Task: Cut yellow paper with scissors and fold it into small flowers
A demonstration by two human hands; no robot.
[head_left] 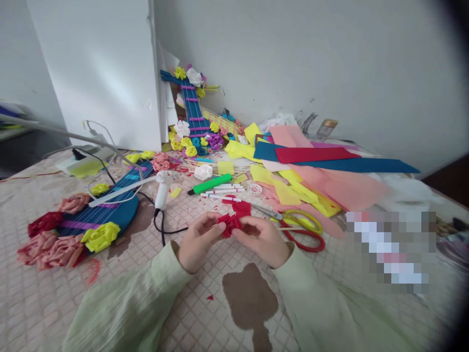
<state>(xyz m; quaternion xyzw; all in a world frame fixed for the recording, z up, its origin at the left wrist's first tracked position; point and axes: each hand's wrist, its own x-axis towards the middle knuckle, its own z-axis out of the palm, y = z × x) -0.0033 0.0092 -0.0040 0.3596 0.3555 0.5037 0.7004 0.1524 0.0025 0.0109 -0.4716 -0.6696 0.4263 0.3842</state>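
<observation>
Between my two hands is a small red paper flower (229, 225), pinched from both sides above the table. My left hand (202, 239) grips its left edge with thumb and fingers closed. On its right edge, the thumb and fingers of my right hand (262, 239) are closed too. Just behind the flower lie loose red paper petals (242, 209). Scissors (304, 234) with red handles rest right of my right hand, beside a yellow-handled pair (306, 217). A white glue gun (162, 190) stands to the left, its black cord running toward my left hand.
A blue paper guitar (124, 208) with pink, red and yellow flowers lies at left; another decorated guitar (192, 107) leans at the back wall. A green marker (212, 183), white sticks (222, 197) and coloured crepe strips (322, 156) cover the table's middle and right.
</observation>
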